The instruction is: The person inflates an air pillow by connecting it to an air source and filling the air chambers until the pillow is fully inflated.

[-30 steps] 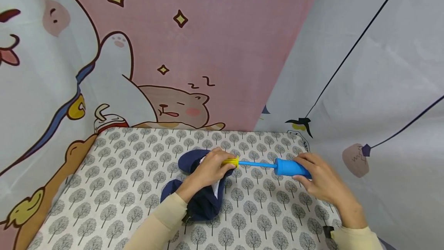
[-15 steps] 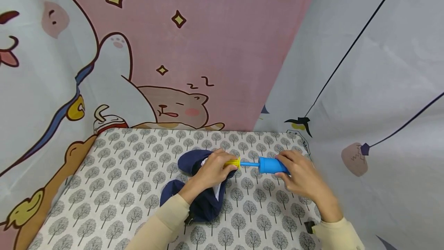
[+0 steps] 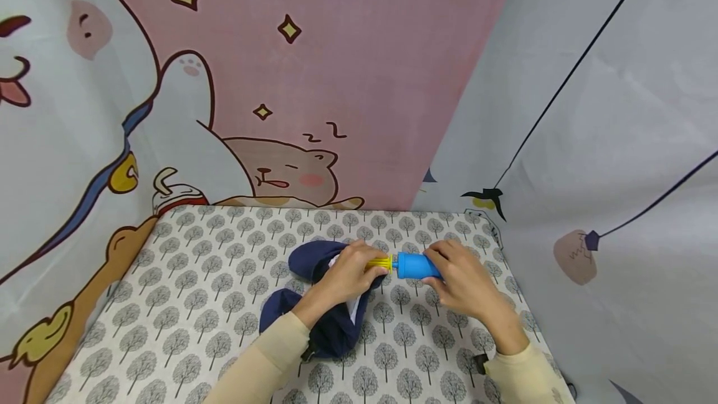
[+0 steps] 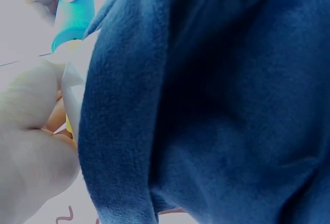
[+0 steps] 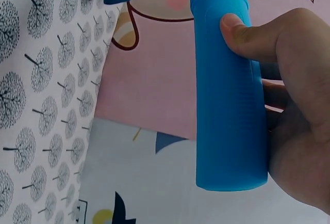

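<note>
A blue hand air pump (image 3: 414, 266) with a yellow end piece (image 3: 381, 262) lies sideways between the two hands. My right hand (image 3: 465, 280) grips the blue barrel, its thumb along the side in the right wrist view (image 5: 304, 74). My left hand (image 3: 349, 274) holds the yellow end. Below and behind the left hand lies a dark navy fabric piece (image 3: 335, 329), curved with two rounded ends, perhaps a neck pillow. White material (image 4: 77, 87) shows at its edge beside the left fingers. Where the pump's tip meets it is hidden.
A table (image 3: 185, 304) covered in tree-print cloth lies under everything. Cartoon-printed curtains (image 3: 359, 80) rise behind it and on both sides. A small black item (image 3: 480, 363) is at the right sleeve cuff.
My right hand has moved left with the blue barrel, so the thin blue rod has slid almost wholly inside. My left hand has stayed nearly in place on the yellow end.
</note>
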`<action>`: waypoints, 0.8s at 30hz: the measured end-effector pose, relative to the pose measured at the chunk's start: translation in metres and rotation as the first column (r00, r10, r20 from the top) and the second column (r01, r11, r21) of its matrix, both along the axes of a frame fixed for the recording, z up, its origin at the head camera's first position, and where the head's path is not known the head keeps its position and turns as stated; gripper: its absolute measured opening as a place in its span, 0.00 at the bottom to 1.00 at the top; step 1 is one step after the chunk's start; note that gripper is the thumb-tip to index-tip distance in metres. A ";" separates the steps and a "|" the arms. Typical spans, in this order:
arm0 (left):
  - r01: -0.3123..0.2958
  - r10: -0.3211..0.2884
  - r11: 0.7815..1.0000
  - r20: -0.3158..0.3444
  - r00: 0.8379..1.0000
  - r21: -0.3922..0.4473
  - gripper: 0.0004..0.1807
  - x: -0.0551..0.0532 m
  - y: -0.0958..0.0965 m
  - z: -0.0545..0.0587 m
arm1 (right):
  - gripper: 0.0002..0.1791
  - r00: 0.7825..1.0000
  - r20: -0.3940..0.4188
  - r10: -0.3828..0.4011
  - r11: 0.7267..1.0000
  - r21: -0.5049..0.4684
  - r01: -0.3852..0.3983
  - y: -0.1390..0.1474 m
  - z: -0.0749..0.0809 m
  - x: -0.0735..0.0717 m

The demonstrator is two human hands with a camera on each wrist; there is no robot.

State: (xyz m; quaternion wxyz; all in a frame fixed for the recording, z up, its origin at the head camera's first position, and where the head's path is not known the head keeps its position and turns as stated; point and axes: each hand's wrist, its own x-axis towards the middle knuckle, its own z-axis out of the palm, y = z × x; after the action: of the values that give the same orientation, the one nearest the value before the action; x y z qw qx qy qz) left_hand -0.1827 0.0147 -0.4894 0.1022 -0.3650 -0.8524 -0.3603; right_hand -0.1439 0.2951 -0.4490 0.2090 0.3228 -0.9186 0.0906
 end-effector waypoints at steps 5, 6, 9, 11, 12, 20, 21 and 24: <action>0.002 -0.002 1.000 0.015 1.000 -0.011 0.12 0.000 -0.001 0.001 | 0.29 1.000 0.002 0.006 1.000 0.001 -0.006 -0.006 0.000 0.000; 0.000 0.000 1.000 0.019 1.000 -0.014 0.12 0.000 -0.001 0.001 | 0.30 1.000 0.002 0.005 1.000 0.000 -0.005 -0.006 0.000 0.000; -0.006 0.007 1.000 0.025 1.000 -0.023 0.12 -0.001 -0.004 0.002 | 0.29 1.000 0.000 -0.008 1.000 -0.009 0.008 -0.002 -0.001 0.000; -0.010 0.011 0.999 0.021 1.000 -0.031 0.13 -0.002 -0.005 0.004 | 0.29 1.000 -0.001 -0.018 1.000 -0.019 0.018 0.004 -0.003 0.001; -0.013 0.014 0.999 0.019 1.000 -0.037 0.13 -0.002 -0.005 0.004 | 0.29 1.000 -0.003 -0.025 0.999 -0.024 0.024 0.007 -0.003 0.002; -0.014 0.014 0.999 0.014 1.000 -0.037 0.12 -0.003 -0.009 0.005 | 0.31 0.997 0.027 -0.079 0.996 -0.038 0.080 0.041 -0.004 0.011; -0.013 0.013 0.999 0.013 1.000 -0.032 0.12 -0.004 -0.010 0.004 | 0.31 0.996 0.031 -0.084 0.996 -0.041 0.085 0.044 -0.003 0.012; -0.015 0.015 1.000 0.009 1.000 -0.027 0.11 -0.004 -0.011 0.004 | 0.32 0.995 0.044 -0.095 0.994 -0.051 0.097 0.055 -0.002 0.014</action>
State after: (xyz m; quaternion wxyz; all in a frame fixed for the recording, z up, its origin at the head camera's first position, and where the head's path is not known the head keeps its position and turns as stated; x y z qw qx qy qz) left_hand -0.1867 0.0036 -0.4853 0.0963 -0.3581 -0.8603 -0.3497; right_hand -0.1302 0.3502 -0.4515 0.2026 0.2706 -0.9345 0.1111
